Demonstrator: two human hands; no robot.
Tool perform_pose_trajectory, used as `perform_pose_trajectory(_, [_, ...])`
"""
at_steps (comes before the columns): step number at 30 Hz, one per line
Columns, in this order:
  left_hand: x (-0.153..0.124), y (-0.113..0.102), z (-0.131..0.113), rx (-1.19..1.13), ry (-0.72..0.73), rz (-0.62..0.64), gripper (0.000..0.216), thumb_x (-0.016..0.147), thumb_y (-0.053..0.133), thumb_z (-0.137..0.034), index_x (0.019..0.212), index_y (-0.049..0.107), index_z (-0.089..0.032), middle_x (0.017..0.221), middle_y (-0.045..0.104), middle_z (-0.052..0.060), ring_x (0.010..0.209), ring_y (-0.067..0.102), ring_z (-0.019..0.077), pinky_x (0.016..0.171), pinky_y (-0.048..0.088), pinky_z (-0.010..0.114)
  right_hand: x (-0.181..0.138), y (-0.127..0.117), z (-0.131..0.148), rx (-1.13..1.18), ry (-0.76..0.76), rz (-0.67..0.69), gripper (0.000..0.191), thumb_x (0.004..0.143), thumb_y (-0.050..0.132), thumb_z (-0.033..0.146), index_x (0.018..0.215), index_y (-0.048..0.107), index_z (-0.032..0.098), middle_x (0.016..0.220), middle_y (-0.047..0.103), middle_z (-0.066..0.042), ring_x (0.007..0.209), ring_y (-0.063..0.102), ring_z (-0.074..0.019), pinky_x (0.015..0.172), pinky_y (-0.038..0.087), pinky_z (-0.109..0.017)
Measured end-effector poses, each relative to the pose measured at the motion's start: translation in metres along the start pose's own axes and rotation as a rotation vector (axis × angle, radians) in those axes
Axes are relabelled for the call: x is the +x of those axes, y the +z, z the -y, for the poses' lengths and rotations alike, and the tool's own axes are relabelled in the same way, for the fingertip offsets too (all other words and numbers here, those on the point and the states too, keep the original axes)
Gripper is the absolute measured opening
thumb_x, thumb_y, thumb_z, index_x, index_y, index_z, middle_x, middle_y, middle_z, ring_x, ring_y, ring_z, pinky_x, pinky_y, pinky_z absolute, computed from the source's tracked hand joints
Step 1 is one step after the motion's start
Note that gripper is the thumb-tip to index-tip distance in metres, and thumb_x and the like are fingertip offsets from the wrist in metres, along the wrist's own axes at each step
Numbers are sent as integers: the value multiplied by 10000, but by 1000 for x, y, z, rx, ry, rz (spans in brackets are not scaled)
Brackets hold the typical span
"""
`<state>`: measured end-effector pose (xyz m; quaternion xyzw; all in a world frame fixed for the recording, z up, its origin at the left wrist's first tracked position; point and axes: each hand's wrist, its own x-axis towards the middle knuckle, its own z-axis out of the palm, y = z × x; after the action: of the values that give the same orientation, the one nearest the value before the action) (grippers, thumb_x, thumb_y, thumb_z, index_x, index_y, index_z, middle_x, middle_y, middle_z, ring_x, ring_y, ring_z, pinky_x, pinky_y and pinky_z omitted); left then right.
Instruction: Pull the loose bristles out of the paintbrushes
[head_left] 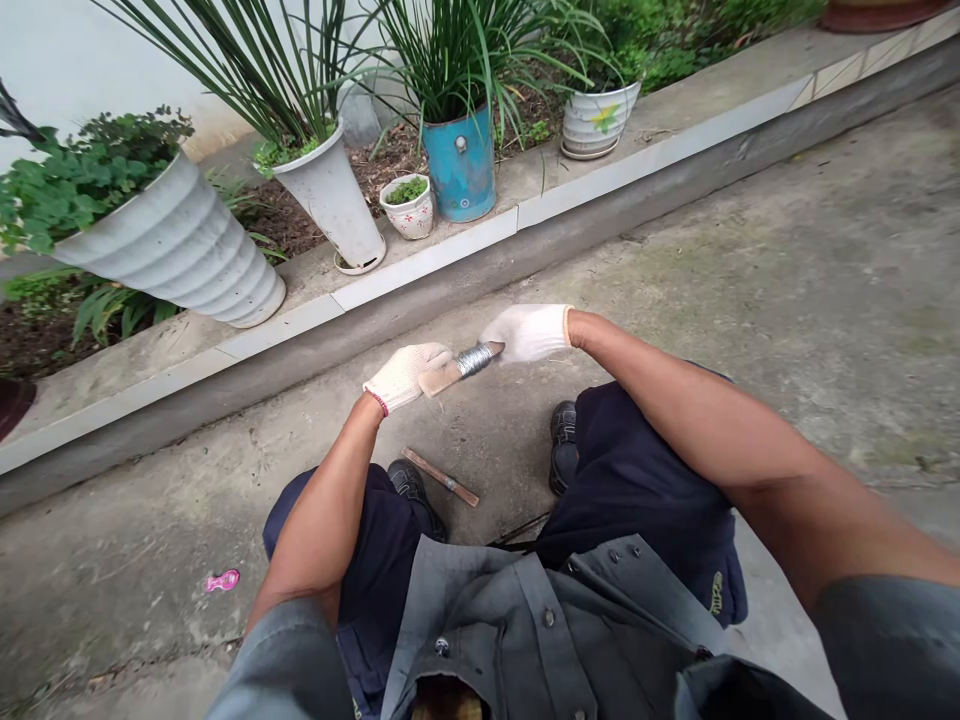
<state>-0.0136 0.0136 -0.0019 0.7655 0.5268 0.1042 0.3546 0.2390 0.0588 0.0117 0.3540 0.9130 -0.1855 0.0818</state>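
Hiding its fingertips from the head camera, a white-gloved right hand [526, 333] is blurring at the dark end of a wire-wound wooden piece [441, 377], leaving it impossible to tell whether the fingers are pinching the wood, pulling on the wire or only touching. The left hand's glove is covering part of the piece's pale, blunt end, and the lower frame is cutting off the grey shirt [517, 640] and both upper arms. Among the plants, the frame's top edge is cropping the long leaves above a blue pot [460, 165]. A pink object [223, 580] on the ground is showing too little detail to identify.

The left hand [409, 374], also in a white glove, is closing around the pale end, its thumb side lying along the wood. Between the two hands, the piece is slanting up toward the right, silvery wire [475, 359] coiling tightly about its middle. It is hanging above the concrete ground [480, 430], in front of the spread knees.

Both forearms are reaching forward and converging, the left rising from beside the left knee, the right stretching across above the right knee. Beneath them, a thin wooden stick [440, 477] is lying between two black shoes, nearer the left shoe [417, 497] than the right shoe [562, 445].
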Motion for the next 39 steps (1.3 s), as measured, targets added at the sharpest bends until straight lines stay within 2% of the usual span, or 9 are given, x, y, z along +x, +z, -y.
perform_pose_trajectory(4, [2,11,-4,-77,-78,8,333,997,452,-445,970,654,-182,716,652,17,596,613,148,584,459,251,9,-2,-4,13,147,-165,300,857,585,382,1022,741,187,885,743,-72,732,602,-174,639,334,-284])
perform_pose_trajectory(10, [-4,25,-21,-8,-58,114,329,997,433,-443,877,625,-205,719,674,-3,610,648,155,603,462,259,18,-3,-13,23,484,-323,336,894,557,281,1165,729,183,982,757,-162,857,681,-274,702,413,-340])
perform_pose_trajectory(13, [-7,24,-25,26,-41,144,325,990,442,-447,860,625,-212,713,678,-14,608,647,156,618,455,265,16,-4,-15,-84,539,-344,326,877,583,213,1150,747,147,973,755,-198,927,688,-317,771,444,-384])
perform_pose_trajectory(16, [-9,14,-25,105,-11,70,343,999,420,-435,841,633,-217,697,665,-21,610,618,156,620,428,268,14,-2,-13,-225,492,-204,260,870,590,181,1037,782,129,957,755,-212,951,680,-322,817,445,-409])
perform_pose_trajectory(19, [-9,3,-22,214,25,-18,364,1004,410,-404,775,620,-215,682,651,-9,644,586,165,637,398,275,11,5,-9,-280,314,9,227,804,618,130,954,787,149,913,753,-170,862,668,-272,763,427,-369])
perform_pose_trajectory(24, [-5,-2,-13,220,12,-49,375,1001,424,-411,750,616,-210,681,646,0,661,569,169,640,386,283,2,11,-5,-76,-8,184,199,721,638,155,873,754,212,747,688,-19,643,547,-154,632,341,-288])
perform_pose_trajectory(27, [0,4,-4,145,61,-40,342,981,465,-424,767,625,-211,746,656,3,719,581,166,665,415,269,-2,5,-5,55,-76,105,157,778,619,266,858,733,194,713,654,6,620,483,-127,606,310,-278])
perform_pose_trajectory(32, [3,18,-3,-242,-31,14,317,959,541,-475,909,629,-174,749,669,41,659,626,159,639,478,266,2,-2,-6,104,42,-65,243,803,632,387,896,725,183,748,669,-5,639,495,-129,593,308,-268])
perform_pose_trajectory(39, [-4,23,-20,16,-29,91,350,1012,420,-430,815,603,-206,734,702,3,659,674,160,642,467,260,15,-4,-13,6,465,-366,299,916,537,292,1118,726,178,961,748,-150,814,663,-245,663,362,-314])
